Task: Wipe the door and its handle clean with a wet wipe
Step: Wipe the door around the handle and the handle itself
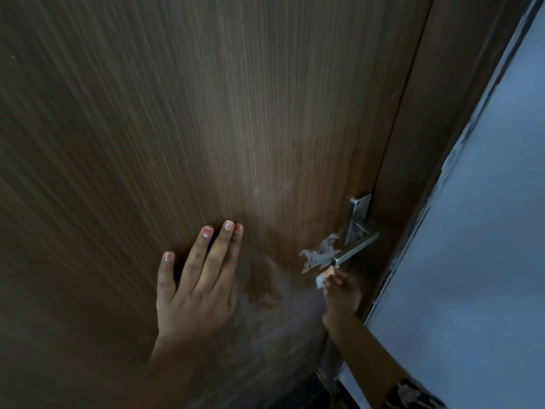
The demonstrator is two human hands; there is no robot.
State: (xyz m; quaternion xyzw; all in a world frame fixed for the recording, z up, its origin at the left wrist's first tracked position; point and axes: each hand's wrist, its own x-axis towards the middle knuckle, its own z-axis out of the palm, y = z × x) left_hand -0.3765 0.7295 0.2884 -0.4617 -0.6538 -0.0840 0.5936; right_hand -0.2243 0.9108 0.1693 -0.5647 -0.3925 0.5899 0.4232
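A dark brown wood-grain door [206, 113] fills most of the view. Its metal lever handle [355, 249] on a steel backplate [358, 214] sits at the door's right edge. My left hand [197, 284] lies flat on the door, fingers spread, left of the handle. My right hand [342, 292] is just below the lever's free end, closed on a crumpled wet wipe [320, 256]. The wipe fans out against the door and touches the lever's tip. Streaky damp marks [265, 287] show on the door between my hands.
The brown door frame [442, 128] runs up the right side of the door. Beyond it stands a pale blue-grey wall [486, 246]. A patterned dark sleeve [413, 394] covers my right forearm at the bottom right.
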